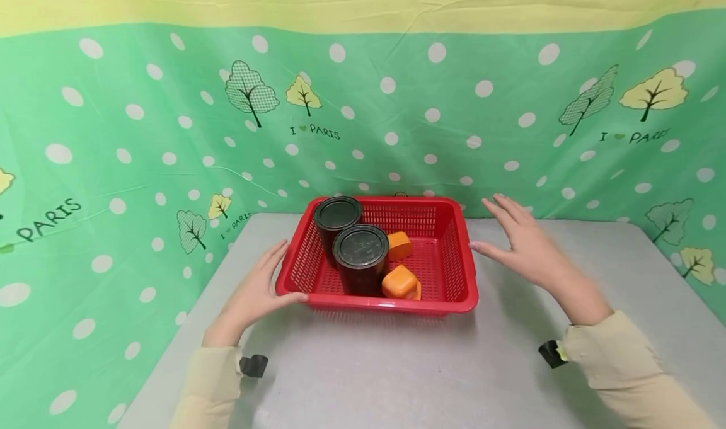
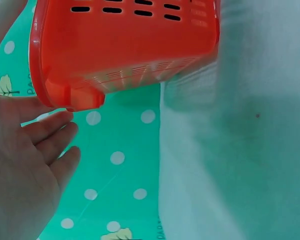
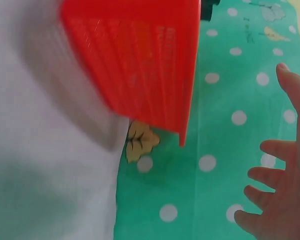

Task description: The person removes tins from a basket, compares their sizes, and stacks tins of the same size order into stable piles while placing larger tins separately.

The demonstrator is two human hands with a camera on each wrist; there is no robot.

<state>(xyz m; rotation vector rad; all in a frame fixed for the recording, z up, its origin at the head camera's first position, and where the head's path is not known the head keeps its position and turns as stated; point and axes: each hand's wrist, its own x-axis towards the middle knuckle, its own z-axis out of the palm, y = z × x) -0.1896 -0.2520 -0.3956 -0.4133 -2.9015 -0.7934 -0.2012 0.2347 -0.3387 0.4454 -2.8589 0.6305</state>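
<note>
A red plastic basket (image 1: 386, 302) with slotted walls holds two black cylindrical cans with lids, one (image 1: 363, 259) in front of the other (image 1: 337, 218), on its left side. Orange objects (image 1: 400, 282) lie to their right, one (image 1: 399, 245) farther back. The left hand (image 1: 252, 293) is at the basket's left end, fingers spread, thumb by the front left corner; in the left wrist view its fingertips are at the rim (image 2: 37, 55). Off the basket's right side, the right hand (image 1: 527, 246) is spread and holds nothing; a gap shows in the right wrist view.
The basket stands at the back of a grey table (image 1: 397, 372). Behind and to the left hangs a green cloth (image 1: 408, 114) with white dots and printed trees. Small black items (image 1: 253, 365) are at both sleeve cuffs.
</note>
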